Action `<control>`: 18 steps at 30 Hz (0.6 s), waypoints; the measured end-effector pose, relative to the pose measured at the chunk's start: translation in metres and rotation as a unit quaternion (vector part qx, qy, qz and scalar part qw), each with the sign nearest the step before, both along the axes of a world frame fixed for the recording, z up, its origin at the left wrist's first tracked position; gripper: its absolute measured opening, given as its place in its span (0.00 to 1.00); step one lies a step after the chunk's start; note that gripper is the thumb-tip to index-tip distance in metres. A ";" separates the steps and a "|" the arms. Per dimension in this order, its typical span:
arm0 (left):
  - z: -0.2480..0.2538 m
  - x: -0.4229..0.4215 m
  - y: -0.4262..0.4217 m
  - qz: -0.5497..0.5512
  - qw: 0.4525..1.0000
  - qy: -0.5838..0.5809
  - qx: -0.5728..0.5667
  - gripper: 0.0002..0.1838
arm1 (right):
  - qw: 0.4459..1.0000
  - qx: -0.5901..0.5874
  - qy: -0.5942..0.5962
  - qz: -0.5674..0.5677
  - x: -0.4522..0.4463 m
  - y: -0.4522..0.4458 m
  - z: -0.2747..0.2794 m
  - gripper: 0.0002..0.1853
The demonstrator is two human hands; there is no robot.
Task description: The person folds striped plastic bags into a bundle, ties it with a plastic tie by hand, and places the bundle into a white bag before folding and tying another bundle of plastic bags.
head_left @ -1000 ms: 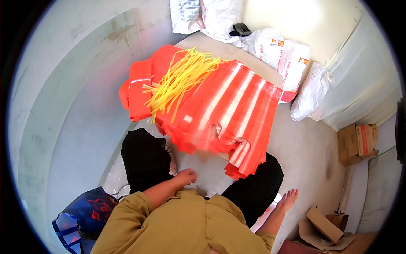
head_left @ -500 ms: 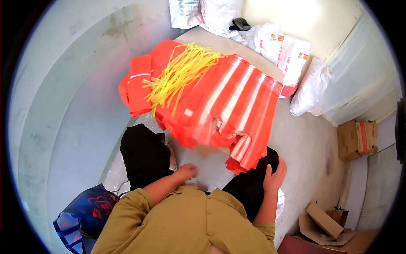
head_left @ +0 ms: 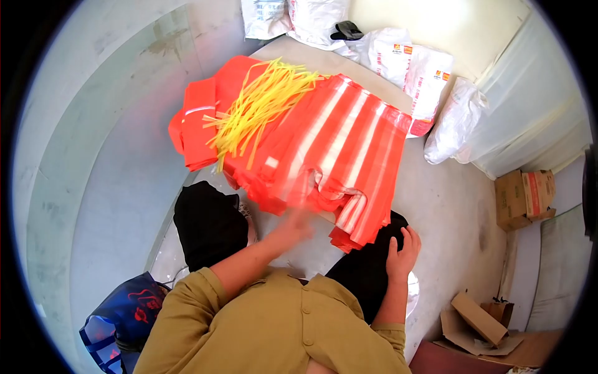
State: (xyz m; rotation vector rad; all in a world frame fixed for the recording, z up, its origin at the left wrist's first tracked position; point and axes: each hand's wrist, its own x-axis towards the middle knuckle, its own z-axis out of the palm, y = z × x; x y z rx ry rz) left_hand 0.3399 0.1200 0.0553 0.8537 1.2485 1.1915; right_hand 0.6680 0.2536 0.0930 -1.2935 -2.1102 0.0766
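In front of me lies a pile of red sheets with white stripes (head_left: 349,134), layered and with ragged near edges. They look like thin plastic or woven bag material, but I cannot tell which. A loose bunch of yellow strips (head_left: 265,106) rests across their left part. Beyond the strips, at far left, is a folded red bundle (head_left: 200,121) with a thin white line. My left hand (head_left: 296,225) is at the pile's near edge, smeared by motion, and whether it touches the sheets is unclear. My right hand (head_left: 405,254) rests on my right knee, fingers apart, holding nothing.
White printed sacks (head_left: 428,84) line the back wall, with a dark item (head_left: 347,30) among them. A cardboard box (head_left: 524,199) stands at right; opened cardboard (head_left: 476,327) lies at lower right. A blue bag (head_left: 128,318) sits at my left. A curved wall (head_left: 118,149) borders the left.
My left hand has moved forward and right, from near my lap to the near edge of the red sheets. My right hand stays on my knee. The view has shifted slightly.
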 end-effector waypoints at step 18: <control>0.050 0.007 0.086 0.133 0.971 -0.179 -0.088 0.22 | 1.000 -0.027 0.009 -0.011 0.000 -0.004 0.005 0.18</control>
